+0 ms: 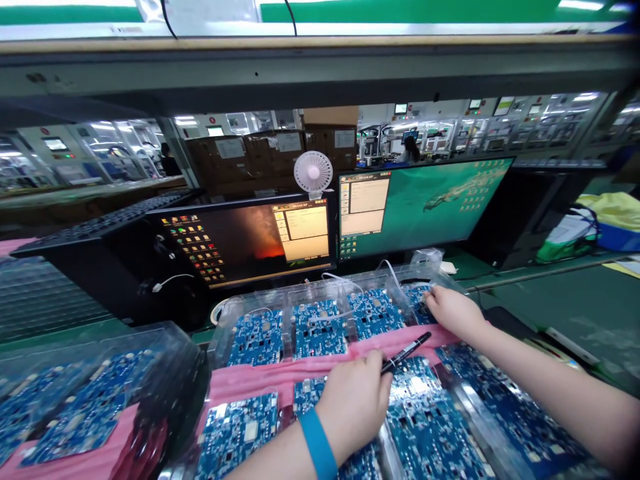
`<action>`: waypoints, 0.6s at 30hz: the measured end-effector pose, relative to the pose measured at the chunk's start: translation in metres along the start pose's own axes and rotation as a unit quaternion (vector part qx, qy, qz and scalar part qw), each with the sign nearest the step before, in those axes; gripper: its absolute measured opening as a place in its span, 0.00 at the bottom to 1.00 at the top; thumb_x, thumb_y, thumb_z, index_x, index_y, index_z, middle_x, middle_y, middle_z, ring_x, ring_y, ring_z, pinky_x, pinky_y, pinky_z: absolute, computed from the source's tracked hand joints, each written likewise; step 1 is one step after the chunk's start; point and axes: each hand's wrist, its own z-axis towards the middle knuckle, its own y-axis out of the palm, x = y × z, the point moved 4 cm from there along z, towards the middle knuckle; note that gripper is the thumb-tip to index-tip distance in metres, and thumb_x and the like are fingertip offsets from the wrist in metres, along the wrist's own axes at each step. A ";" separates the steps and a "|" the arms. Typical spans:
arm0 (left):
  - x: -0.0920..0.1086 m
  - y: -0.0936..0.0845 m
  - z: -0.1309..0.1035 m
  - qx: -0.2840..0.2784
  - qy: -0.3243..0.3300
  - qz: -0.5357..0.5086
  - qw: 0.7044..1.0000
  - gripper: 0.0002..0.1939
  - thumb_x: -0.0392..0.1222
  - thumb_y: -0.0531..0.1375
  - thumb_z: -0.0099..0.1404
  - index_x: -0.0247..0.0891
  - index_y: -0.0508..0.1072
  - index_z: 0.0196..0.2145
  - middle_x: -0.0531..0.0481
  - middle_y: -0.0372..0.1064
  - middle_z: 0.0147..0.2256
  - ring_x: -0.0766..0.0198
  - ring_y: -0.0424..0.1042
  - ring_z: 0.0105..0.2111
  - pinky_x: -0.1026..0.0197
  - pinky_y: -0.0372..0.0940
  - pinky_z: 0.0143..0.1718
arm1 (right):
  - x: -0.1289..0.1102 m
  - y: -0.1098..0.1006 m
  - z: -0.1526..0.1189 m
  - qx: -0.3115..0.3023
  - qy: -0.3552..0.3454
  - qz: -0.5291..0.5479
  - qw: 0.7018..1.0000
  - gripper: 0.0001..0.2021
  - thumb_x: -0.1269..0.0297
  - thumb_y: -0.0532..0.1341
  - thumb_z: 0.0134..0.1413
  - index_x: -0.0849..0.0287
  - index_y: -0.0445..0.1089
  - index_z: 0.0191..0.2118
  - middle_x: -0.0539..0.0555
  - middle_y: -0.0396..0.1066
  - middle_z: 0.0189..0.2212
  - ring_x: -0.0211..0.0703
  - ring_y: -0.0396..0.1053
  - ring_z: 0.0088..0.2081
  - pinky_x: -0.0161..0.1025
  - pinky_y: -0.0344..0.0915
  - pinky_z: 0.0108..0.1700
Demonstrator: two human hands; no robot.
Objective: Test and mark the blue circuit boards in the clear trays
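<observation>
The left hand (353, 400), a blue band (317, 443) around its wrist, is clenched around a slim black pen (406, 352) whose tip slants up and to the right, over the strip of pink foam (280, 373) that runs across the desk. That foam strip is the landmark here: soft, matte and slightly wrinkled, it separates two rows of blue circuit boards. Just behind it stand four boards in clear, glossy plastic trays (287, 320), each board a flat rectangle studded with tiny silver components. The right hand (453, 310) reaches to the rightmost board (417, 300) of that back row, at the far right end of the foam; its fingers rest on the board's edge, curled loosely — whether they pinch it I cannot tell. In front of the foam, nearer the person, more blue boards (430, 433) lie in transparent trays, partly under the left hand and forearm. Left of the foam sits a stack of clear trays (100, 393) holding further boards, blurred by reflections. Behind the back row, two flat monitors (250, 243) stand side by side — one showing a dark orange-lit picture, the other a teal one — with a small round white fan (313, 172) above the gap between them.
</observation>
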 end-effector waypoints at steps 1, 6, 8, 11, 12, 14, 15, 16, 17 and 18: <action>0.000 0.000 0.000 0.003 0.000 -0.002 1.000 0.10 0.41 0.45 0.63 0.36 0.61 0.38 0.46 0.69 0.31 0.55 0.69 0.29 0.52 0.65 0.27 | 0.000 -0.003 -0.001 0.004 0.002 0.008 1.000 0.13 0.63 0.48 0.58 0.60 0.61 0.26 0.53 0.66 0.22 0.44 0.65 0.26 0.34 0.46 0.23; 0.005 -0.007 -0.008 0.056 0.072 -0.056 0.994 0.10 0.42 0.47 0.62 0.38 0.61 0.40 0.48 0.69 0.34 0.56 0.69 0.31 0.53 0.65 0.29 | -0.012 -0.033 -0.009 0.027 -0.019 0.052 0.998 0.13 0.62 0.50 0.56 0.60 0.59 0.22 0.50 0.63 0.19 0.41 0.62 0.23 0.34 0.43 0.22; 0.010 -0.013 -0.013 0.094 0.138 -0.087 0.982 0.11 0.41 0.49 0.61 0.38 0.61 0.41 0.49 0.69 0.35 0.57 0.69 0.33 0.55 0.65 0.31 | -0.028 -0.042 -0.014 0.012 -0.047 0.086 0.995 0.14 0.62 0.50 0.55 0.59 0.59 0.21 0.48 0.61 0.17 0.38 0.61 0.22 0.33 0.45 0.21; 0.015 -0.015 -0.018 0.123 0.199 -0.097 0.967 0.11 0.40 0.50 0.59 0.38 0.61 0.41 0.50 0.69 0.34 0.59 0.69 0.31 0.56 0.64 0.31 | -0.063 -0.041 -0.019 -0.035 -0.108 0.134 0.984 0.14 0.63 0.51 0.55 0.59 0.63 0.21 0.46 0.62 0.16 0.35 0.61 0.21 0.30 0.48 0.21; 0.016 -0.015 -0.019 0.123 0.209 -0.092 0.966 0.11 0.41 0.51 0.59 0.37 0.61 0.40 0.50 0.69 0.34 0.59 0.69 0.30 0.57 0.64 0.30 | -0.074 -0.038 -0.019 -0.043 -0.127 0.141 0.981 0.14 0.63 0.52 0.55 0.59 0.63 0.21 0.46 0.62 0.16 0.34 0.61 0.21 0.29 0.49 0.21; 0.017 -0.013 -0.020 0.120 0.218 -0.082 0.965 0.11 0.41 0.51 0.59 0.37 0.62 0.40 0.50 0.69 0.33 0.59 0.69 0.29 0.57 0.64 0.29 | -0.094 -0.030 -0.016 -0.034 -0.153 0.139 0.978 0.13 0.65 0.53 0.54 0.60 0.63 0.21 0.46 0.63 0.17 0.35 0.61 0.22 0.29 0.49 0.22; 0.017 -0.012 -0.020 0.119 0.219 -0.078 0.965 0.11 0.42 0.51 0.59 0.36 0.62 0.40 0.50 0.69 0.33 0.59 0.69 0.29 0.57 0.64 0.29 | -0.101 -0.026 -0.014 -0.020 -0.162 0.132 0.978 0.12 0.66 0.54 0.53 0.60 0.63 0.21 0.47 0.64 0.18 0.36 0.62 0.23 0.30 0.50 0.24; 0.016 -0.012 -0.020 0.118 0.219 -0.076 0.966 0.12 0.42 0.50 0.60 0.36 0.62 0.41 0.50 0.70 0.32 0.59 0.69 0.29 0.57 0.64 0.29 | -0.107 -0.022 -0.011 -0.005 -0.168 0.124 0.978 0.11 0.67 0.54 0.52 0.60 0.63 0.21 0.48 0.65 0.20 0.37 0.62 0.25 0.31 0.50 0.25; 0.016 -0.011 -0.020 0.117 0.217 -0.075 0.966 0.12 0.42 0.50 0.60 0.36 0.62 0.41 0.50 0.70 0.32 0.59 0.69 0.28 0.58 0.64 0.28 | -0.110 -0.017 -0.008 0.008 -0.173 0.116 0.978 0.10 0.67 0.55 0.52 0.60 0.63 0.21 0.49 0.65 0.21 0.39 0.62 0.27 0.31 0.49 0.27; 0.016 -0.011 -0.020 0.116 0.214 -0.075 0.967 0.12 0.43 0.50 0.60 0.36 0.62 0.41 0.50 0.69 0.32 0.60 0.69 0.28 0.58 0.64 0.29 | -0.112 -0.014 -0.004 0.018 -0.177 0.109 0.978 0.10 0.68 0.56 0.51 0.61 0.63 0.21 0.50 0.66 0.22 0.40 0.63 0.28 0.32 0.49 0.28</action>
